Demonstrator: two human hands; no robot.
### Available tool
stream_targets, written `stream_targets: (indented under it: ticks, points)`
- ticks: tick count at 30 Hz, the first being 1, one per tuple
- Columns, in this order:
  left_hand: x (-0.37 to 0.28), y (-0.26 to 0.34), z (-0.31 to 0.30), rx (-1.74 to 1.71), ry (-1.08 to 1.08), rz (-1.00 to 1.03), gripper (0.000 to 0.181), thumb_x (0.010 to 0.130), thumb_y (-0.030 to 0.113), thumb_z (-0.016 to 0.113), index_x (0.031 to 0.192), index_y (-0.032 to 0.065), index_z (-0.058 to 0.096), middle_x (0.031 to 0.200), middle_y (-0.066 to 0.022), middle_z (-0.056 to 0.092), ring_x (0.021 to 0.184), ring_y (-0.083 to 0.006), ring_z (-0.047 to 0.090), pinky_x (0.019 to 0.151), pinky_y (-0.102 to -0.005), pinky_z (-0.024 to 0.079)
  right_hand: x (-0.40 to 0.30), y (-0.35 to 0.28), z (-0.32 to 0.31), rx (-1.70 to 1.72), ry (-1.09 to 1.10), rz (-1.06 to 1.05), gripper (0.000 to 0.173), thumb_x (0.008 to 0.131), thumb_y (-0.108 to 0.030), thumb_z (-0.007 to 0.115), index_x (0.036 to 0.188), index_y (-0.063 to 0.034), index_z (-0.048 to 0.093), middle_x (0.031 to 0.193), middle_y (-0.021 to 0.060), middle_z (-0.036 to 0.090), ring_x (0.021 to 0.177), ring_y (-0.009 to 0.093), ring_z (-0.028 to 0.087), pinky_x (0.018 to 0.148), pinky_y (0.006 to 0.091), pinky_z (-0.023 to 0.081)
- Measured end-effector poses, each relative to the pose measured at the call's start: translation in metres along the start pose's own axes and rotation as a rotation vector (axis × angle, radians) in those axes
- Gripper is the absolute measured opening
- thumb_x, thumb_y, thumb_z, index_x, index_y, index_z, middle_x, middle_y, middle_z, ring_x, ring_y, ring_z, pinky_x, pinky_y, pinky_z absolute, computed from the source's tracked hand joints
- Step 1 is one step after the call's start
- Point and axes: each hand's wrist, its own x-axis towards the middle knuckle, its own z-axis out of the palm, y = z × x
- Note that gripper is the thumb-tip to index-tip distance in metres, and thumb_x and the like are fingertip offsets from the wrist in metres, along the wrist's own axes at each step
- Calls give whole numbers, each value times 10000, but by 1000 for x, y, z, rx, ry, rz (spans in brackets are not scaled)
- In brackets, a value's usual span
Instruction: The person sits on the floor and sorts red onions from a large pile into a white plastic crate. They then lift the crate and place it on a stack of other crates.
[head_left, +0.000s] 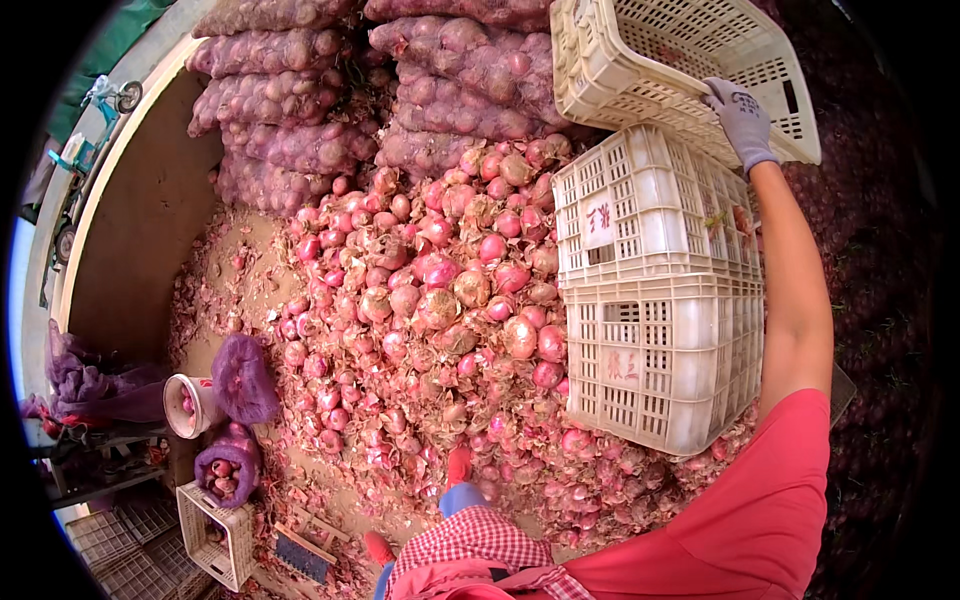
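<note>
My right hand (738, 120), in a grey work glove, grips the near rim of an off-white plastic crate (600, 79). That crate is tilted, its slotted inside facing me, with a few dry skins in it. Directly beneath it are two more slatted crates, an upper one (637, 202) and a lower one (637, 360), one on top of the other; both bear red writing. A wide heap of loose red onions (442, 300) lies left of this stack, mixed with papery skins. My left hand is out of view.
Filled mesh sacks (480, 82) of onions are piled at the back. A brown side wall (142, 202) runs along the left. Near it stand a white bucket (180, 409), an open purple mesh bag (229, 469) of onions, a small crate (202, 540) and a low wooden stool (304, 551).
</note>
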Motion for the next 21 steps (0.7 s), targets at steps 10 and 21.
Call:
stream_targets:
  ticks: [10,21]
  points:
    - [-74,200,430,194,-768,634,489,898,366,556,1256,52,443,1209,-104,541,1031,-191,576,874,-301,470,46,-59,-189,453,7,-198,386,842,-304,583,1141,-59,584,1073,124,629,983,252,600,836,327,448]
    - [-162,350,358,-577,-1312,729,783,817,514,578,1397,77,286,1409,-123,365,1281,-301,365,1070,-493,288,-50,-379,-310,1196,-632,-497,303,837,-67,588,1123,32,582,953,21,643,898,86,567,827,228,446]
